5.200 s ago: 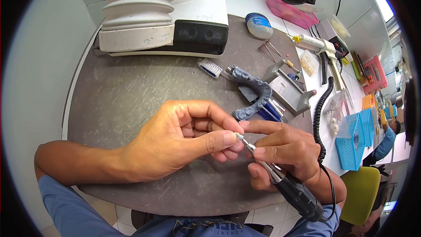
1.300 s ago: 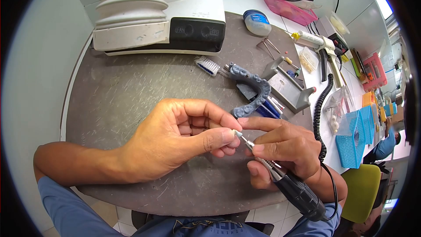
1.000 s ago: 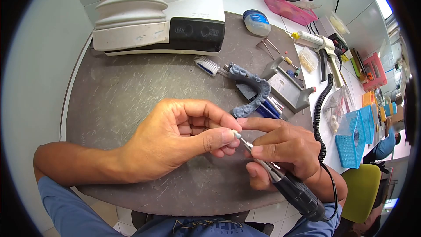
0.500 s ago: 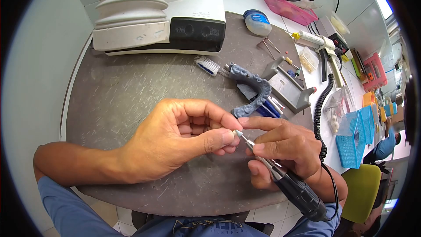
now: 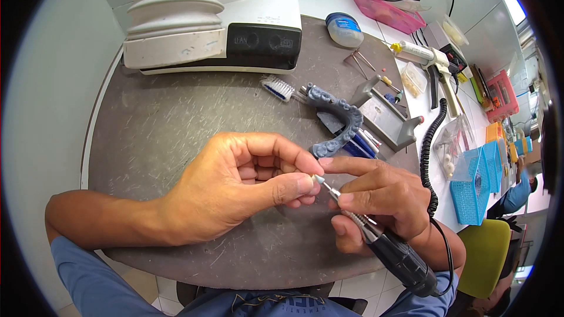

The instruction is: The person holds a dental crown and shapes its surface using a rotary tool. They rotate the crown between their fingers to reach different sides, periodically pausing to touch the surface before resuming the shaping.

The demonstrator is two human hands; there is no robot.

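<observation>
Left hand (image 5: 247,191) holds a small whitish piece (image 5: 314,176) in a tight pinch; right hand (image 5: 388,199) is curled round the handpiece (image 5: 396,255), angled in from four o'clock. We note scarcely any shift since a second ago: steady fine work, we judge.

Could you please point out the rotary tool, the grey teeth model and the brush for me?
Rotary tool (image 5: 398,257): head view, on its black handle.
Grey teeth model (image 5: 353,118): head view, on the curve of its arch.
Brush (image 5: 277,88): head view, on its bristles.
</observation>
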